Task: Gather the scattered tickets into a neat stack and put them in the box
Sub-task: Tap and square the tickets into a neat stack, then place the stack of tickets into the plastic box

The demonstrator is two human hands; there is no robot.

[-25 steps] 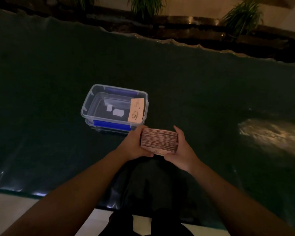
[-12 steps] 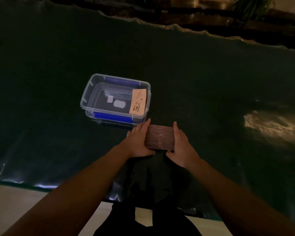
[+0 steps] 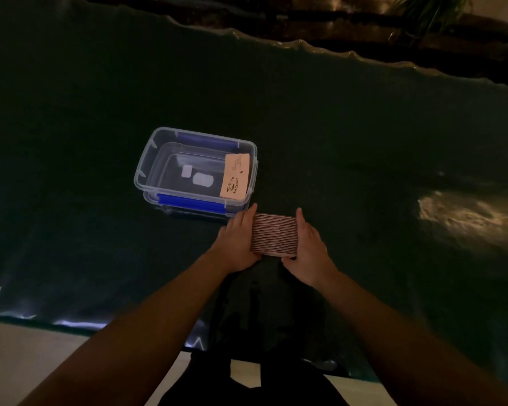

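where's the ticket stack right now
In the head view the ticket stack sits low centre, pressed between the left hand and right hand on the dark table cover, just in front of the clear box's near right corner.

left hand (image 3: 237, 244): fingers extended, palm inward | right hand (image 3: 310, 249): mirrored | both forearms reach forward

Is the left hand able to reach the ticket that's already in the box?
Probably yes. The box has no lid on, the ticket leans at its right end, and the left hand is just in front. But it holds the ticket stack with the right hand.
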